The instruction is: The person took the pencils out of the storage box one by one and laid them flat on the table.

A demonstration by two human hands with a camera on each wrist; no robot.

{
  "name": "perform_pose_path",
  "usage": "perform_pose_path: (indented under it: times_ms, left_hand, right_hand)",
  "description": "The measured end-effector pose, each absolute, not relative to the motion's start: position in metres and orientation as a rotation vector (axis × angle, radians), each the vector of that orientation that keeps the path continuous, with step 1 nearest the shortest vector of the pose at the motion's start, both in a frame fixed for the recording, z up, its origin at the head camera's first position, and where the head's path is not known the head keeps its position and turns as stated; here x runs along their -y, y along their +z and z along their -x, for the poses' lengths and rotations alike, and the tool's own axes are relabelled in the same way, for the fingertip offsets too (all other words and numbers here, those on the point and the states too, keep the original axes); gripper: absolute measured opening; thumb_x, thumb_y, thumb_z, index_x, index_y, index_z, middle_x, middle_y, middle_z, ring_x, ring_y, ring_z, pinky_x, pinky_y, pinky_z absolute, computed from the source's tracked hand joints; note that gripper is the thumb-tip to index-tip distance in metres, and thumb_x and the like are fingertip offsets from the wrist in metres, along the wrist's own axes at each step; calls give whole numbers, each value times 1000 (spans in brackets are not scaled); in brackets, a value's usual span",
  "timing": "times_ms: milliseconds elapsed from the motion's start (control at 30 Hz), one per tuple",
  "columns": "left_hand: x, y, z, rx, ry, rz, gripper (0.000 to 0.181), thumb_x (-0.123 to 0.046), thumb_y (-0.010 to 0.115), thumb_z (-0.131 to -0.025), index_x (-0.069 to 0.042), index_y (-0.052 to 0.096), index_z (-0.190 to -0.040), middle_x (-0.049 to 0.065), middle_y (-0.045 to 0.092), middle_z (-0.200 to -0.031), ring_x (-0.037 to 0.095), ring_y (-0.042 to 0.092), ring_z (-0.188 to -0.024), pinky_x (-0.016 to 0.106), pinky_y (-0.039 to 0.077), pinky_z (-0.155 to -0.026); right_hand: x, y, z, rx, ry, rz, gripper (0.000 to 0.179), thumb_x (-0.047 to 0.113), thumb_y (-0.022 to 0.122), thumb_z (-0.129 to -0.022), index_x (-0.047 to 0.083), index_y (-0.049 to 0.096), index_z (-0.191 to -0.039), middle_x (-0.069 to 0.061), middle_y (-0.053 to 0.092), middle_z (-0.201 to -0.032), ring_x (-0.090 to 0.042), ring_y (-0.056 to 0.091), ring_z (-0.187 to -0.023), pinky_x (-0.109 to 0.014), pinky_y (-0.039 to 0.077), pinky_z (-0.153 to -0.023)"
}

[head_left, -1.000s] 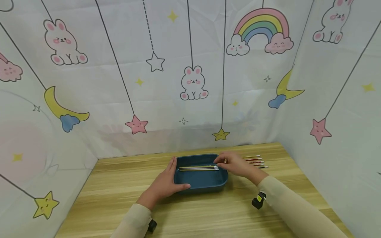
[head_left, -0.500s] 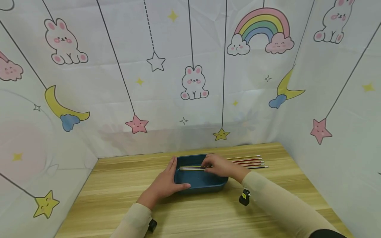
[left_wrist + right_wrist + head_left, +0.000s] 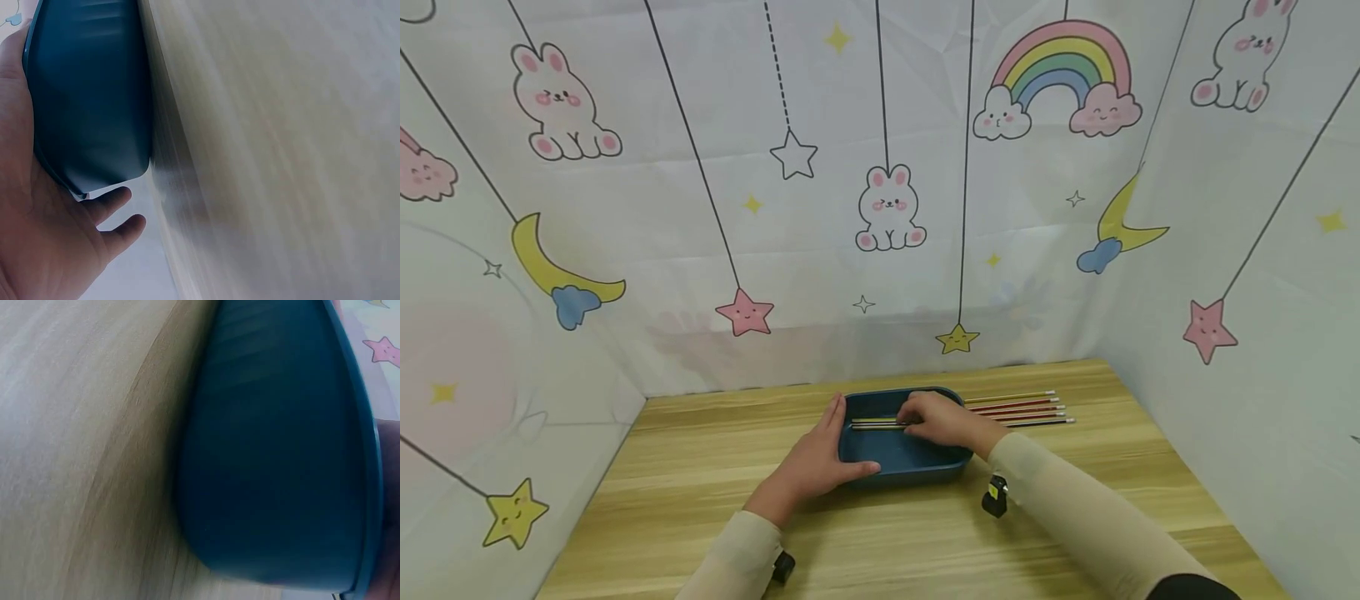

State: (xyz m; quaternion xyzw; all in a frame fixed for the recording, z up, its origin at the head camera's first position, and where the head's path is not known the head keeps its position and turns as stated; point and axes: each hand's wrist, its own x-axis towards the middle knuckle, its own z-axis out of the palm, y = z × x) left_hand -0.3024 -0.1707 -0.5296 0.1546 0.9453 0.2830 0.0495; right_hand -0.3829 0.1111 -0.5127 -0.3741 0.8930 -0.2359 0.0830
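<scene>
A dark blue tray stands on the table, with a few pencils lying lengthwise inside. At its left end, my left hand steadies it, fingers straight along the side and thumb on the near rim. The left wrist view shows this hand against the tray wall. My right hand reaches over the right end and pinches the pencils, covering their right ends. In the right wrist view the tray wall hides the fingers; only a strip of the hand shows.
Several more pencils with white ends lie side by side on the wooden table, right of the tray. A white cloth with printed rabbits and stars rises at the back and both sides.
My right hand has moved left from the tray's right edge, over the pencils inside, and its fingers have closed on them. The left hand and tray have stayed put.
</scene>
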Motion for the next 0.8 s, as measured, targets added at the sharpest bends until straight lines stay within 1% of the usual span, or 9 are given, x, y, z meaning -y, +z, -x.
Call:
perform_pose_path:
  times_ms: [267, 467, 800]
  left_hand:
    - [171, -529, 302, -2874, 871, -463, 133, -77, 79, -89, -10, 7, -179, 11, 4, -186, 46, 43, -156, 63, 42, -121]
    - [171, -529, 301, -2875, 866, -468, 134, -78, 78, -89, -10, 6, -179, 10, 3, -186, 45, 43, -157, 63, 42, -121]
    - [170, -529, 301, -2870, 873, -468, 133, -78, 78, -89, -10, 6, -179, 11, 4, -186, 45, 41, -158, 62, 41, -122]
  right_hand:
    - [-104, -517, 383, -2693, -667, 1083, 14, 8, 79, -104, 11, 82, -118, 1, 69, -107, -17, 70, -101, -40, 60, -92]
    - [-102, -518, 383, -2702, -660, 1071, 14, 8, 79, -104, 11, 83, -117, 1, 68, -106, -18, 69, -100, -41, 60, -91]
    - [-100, -525, 384, -2721, -643, 1114, 18, 4, 82, -100, 8, 83, -118, -1, 69, -106, -19, 69, -98, -41, 60, -89]
